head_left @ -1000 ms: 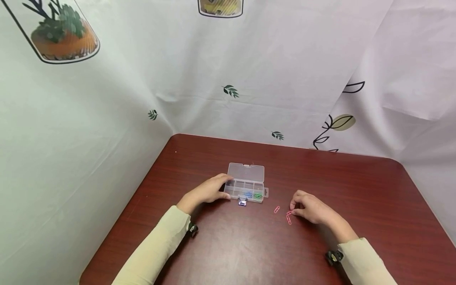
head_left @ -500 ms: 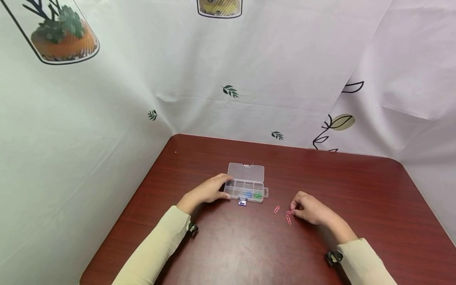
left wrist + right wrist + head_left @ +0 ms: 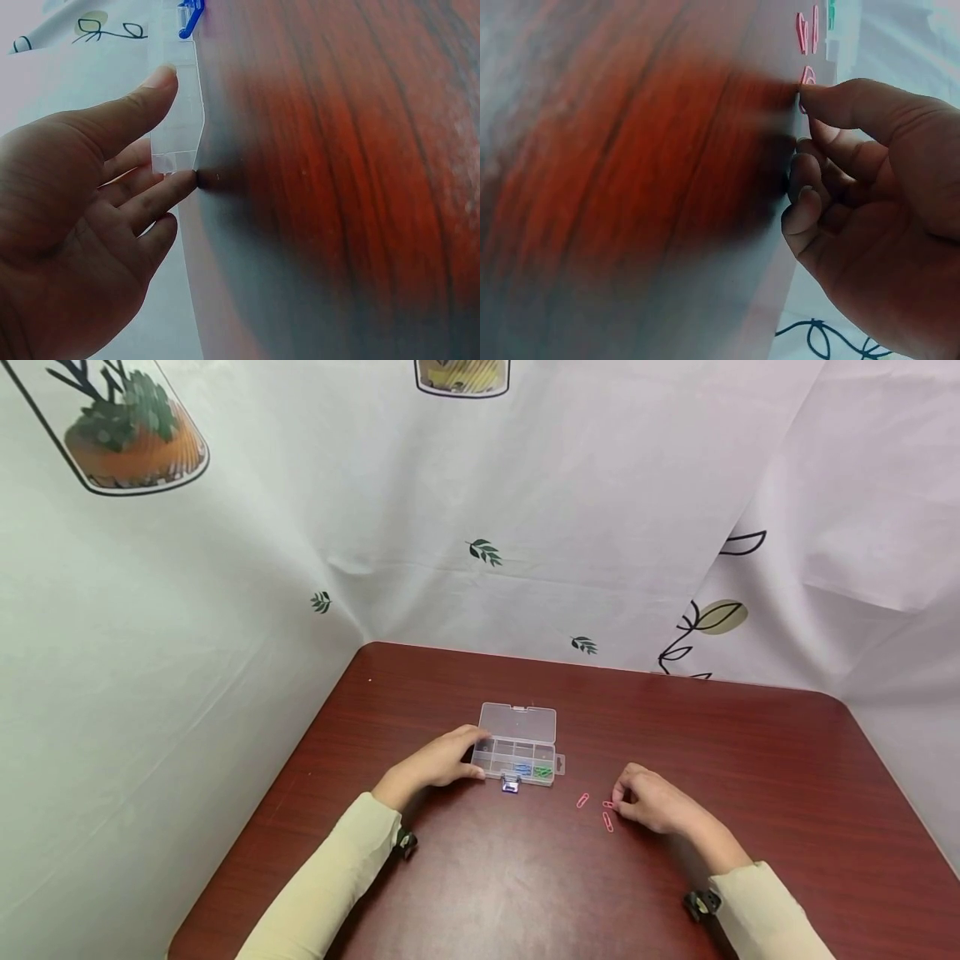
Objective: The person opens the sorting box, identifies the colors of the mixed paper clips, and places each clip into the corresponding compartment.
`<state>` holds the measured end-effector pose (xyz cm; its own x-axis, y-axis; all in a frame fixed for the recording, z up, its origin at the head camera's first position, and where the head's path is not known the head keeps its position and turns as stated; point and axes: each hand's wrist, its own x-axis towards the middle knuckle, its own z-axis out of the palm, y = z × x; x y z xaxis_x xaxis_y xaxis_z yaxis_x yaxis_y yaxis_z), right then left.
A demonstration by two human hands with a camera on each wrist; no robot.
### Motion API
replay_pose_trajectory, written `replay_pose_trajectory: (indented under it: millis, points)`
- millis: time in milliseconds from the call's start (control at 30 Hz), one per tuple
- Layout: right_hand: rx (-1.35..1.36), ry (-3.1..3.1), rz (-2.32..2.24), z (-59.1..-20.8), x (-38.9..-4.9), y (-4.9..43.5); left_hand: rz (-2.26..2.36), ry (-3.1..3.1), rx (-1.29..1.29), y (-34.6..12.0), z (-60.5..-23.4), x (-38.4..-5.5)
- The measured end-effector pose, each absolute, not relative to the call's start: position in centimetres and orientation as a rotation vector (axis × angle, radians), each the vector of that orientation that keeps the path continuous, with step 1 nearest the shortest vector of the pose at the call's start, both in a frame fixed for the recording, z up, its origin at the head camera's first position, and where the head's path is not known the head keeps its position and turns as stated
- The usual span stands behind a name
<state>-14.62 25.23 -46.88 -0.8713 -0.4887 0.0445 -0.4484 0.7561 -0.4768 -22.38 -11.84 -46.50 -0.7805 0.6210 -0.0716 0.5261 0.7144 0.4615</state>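
A clear plastic compartment box (image 3: 505, 752) lies on the table with its lid (image 3: 517, 723) tilted back. Blue paper clips (image 3: 522, 769) sit in one front compartment and green paper clips (image 3: 542, 772) in the one beside it. My left hand (image 3: 442, 758) holds the box by its left end, thumb at the front and fingers behind, as the left wrist view (image 3: 90, 172) also shows. Between thumb and index finger, my right hand (image 3: 652, 798) pinches a pink paper clip (image 3: 607, 804) close over the tabletop. Two more pink paper clips lie nearby, one left (image 3: 582, 801) and one in front (image 3: 607, 822).
A blue latch (image 3: 511, 785) juts from the box's front edge, and a hanging tab (image 3: 560, 765) from its right side. The dark red table (image 3: 720, 743) meets white printed fabric (image 3: 420, 527) at the back and sides.
The pink paper clip at my right fingertips has turned from slanted to nearly level, with the hand shifting very slightly. My left hand and the box stay put.
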Motion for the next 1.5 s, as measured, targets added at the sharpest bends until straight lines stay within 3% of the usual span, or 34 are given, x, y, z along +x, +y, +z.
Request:
replay_pose_trajectory:
  millis: [600, 1500]
  points:
    - [-0.594, 2.939, -0.834, -46.7, -14.8, 25.2, 0.627, 2.69, 0.882, -11.8, -46.2, -22.2]
    - [-0.663, 3.051, -0.914, -45.2, -15.7, 22.7, 0.626, 2.696, 0.885, -11.7, -46.4, -22.3]
